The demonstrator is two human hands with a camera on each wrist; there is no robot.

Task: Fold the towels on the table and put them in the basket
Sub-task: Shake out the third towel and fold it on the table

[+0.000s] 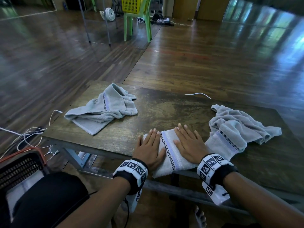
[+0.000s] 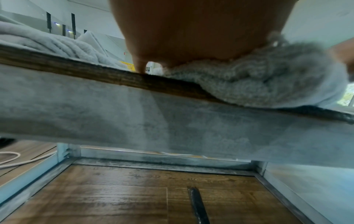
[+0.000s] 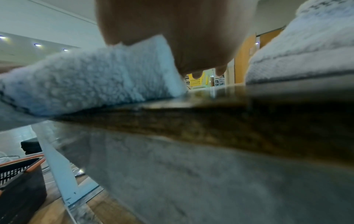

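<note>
Pressing flat with straight fingers, the left hand (image 1: 150, 148) and right hand (image 1: 189, 143) rest on a folded towel (image 1: 171, 152) at the table's (image 1: 148, 109) near edge. Two rumpled towels lie left (image 1: 102, 109) and right (image 1: 238, 127); the basket (image 1: 19, 167) sits lower left. Left wrist view: palm (image 2: 191, 30) on towel (image 2: 268, 78). Right wrist view: palm (image 3: 182, 30) on towel (image 3: 86, 78), basket (image 3: 17, 178) below.

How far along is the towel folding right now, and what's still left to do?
Done: the near towel already lies folded at the table edge. In hand: the left hand and right hand press flat on it, smoothing it. Left: it still has to go into the black basket on the floor, and the crumpled left towel and crumpled right towel are unfolded.
</note>
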